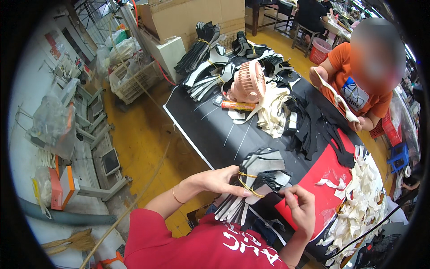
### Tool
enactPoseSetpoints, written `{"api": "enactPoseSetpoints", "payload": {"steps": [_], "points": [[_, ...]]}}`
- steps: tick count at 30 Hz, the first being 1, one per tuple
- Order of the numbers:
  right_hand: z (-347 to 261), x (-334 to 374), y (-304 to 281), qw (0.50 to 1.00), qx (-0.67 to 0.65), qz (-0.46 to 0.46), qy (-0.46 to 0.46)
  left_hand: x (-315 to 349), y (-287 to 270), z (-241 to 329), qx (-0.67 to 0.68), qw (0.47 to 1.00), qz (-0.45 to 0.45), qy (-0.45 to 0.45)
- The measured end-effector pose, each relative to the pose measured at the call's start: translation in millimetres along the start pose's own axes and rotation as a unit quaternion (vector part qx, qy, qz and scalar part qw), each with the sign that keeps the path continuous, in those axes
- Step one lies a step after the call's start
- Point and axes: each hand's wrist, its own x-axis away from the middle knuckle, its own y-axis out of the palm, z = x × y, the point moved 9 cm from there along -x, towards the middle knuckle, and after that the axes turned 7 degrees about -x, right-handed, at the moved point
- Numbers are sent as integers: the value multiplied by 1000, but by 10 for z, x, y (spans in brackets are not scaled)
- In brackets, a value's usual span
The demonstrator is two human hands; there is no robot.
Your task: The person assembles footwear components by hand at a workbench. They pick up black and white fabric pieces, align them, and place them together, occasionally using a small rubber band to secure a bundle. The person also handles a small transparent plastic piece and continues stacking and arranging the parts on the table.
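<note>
My left hand [222, 180] grips a bundle of black and grey cut pieces [264, 162], held above the near edge of the black-topped table. Yellow rubber bands [249, 184] go round the bundle's middle, and its strips fan out at both ends. Just right of the bundle is my right hand [301, 207], its fingers curled and pinched together. Something small and dark shows at those fingertips, but I cannot make it out. Similar banded bundles [214, 80] lie at the table's far end.
A pink fan [249, 81] stands on the table [219, 130] beside cream cut pieces [274, 110] and black pieces [313, 127]. More cream pieces [358, 201] are heaped near the red sheet [300, 197]. Across the table, a person in orange [342, 62] holds a cream strip [336, 97].
</note>
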Motion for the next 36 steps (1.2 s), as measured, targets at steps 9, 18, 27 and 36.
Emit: {"api": "enactPoseSetpoints", "payload": {"steps": [9, 18, 27, 36], "points": [[305, -444, 707, 947, -319, 12, -20, 41, -101, 180, 56, 992, -49, 105], [89, -664, 406, 909, -384, 121, -109, 101, -669, 497, -112, 941, 264, 179], [-389, -823, 865, 979, -105, -47, -168, 311, -928, 126, 92, 915, 375, 121], [57, -1303, 1191, 883, 395, -82, -239, 831, -2148, -139, 20, 808, 576, 126]]}}
